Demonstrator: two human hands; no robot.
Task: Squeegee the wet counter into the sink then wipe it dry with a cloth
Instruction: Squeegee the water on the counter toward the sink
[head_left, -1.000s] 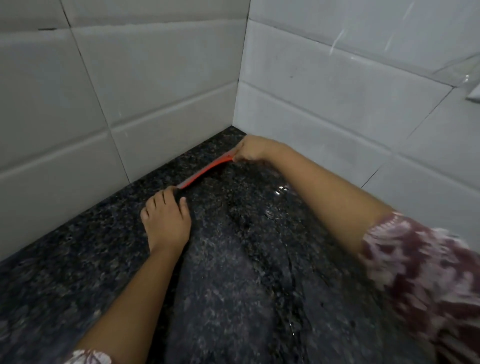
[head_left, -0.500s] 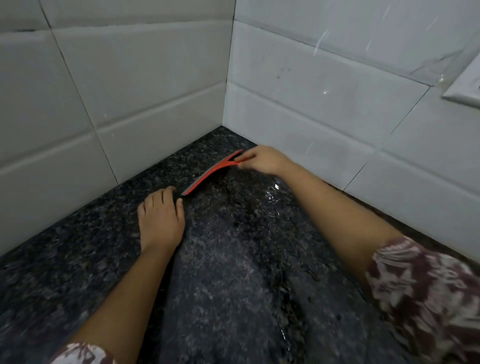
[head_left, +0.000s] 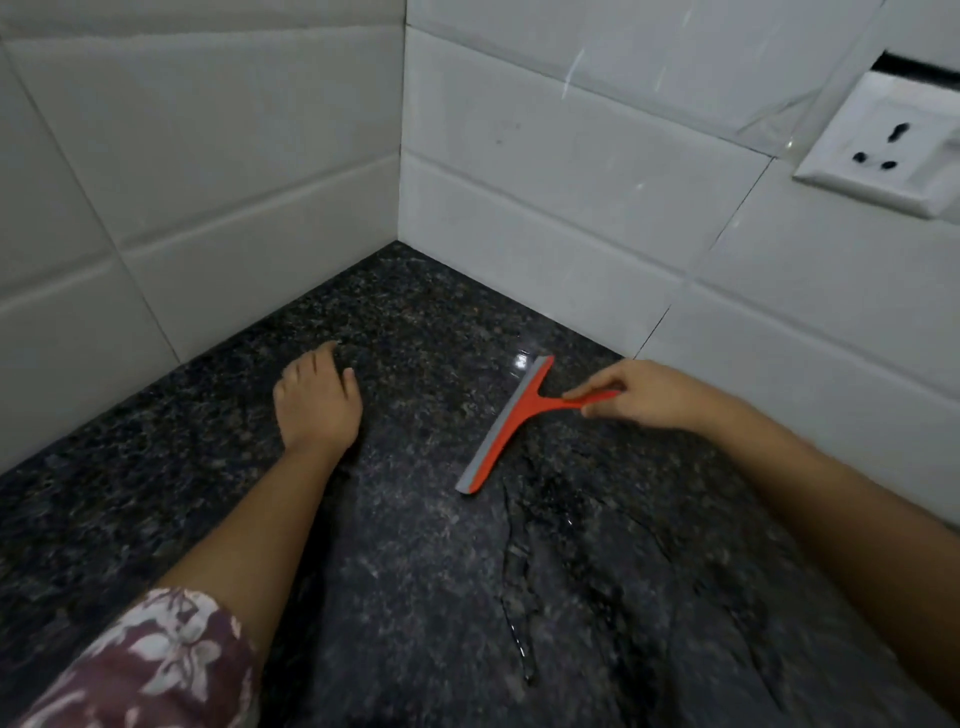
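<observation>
R hand (head_left: 641, 395) pinching squeegee (head_left: 511, 423) handle; L hand (head_left: 317, 405) flat on counter (head_left: 415, 571)

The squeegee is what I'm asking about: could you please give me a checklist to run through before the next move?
1. Grip on the squeegee: the right hand pinches its handle. Ok.
2. Blade flat on the counter: the grey edge lies along it, but full contact is unclear. Cannot tell.
3. Left hand out of the blade's way: it rests on the counter, apart from the blade. Ok.
4. Counter free of water: wet streaks show nearer the person. Not ok.
5. Path to the sink: no sink in view. Cannot tell.
6. Cloth ready: none in view. Cannot tell.
</observation>
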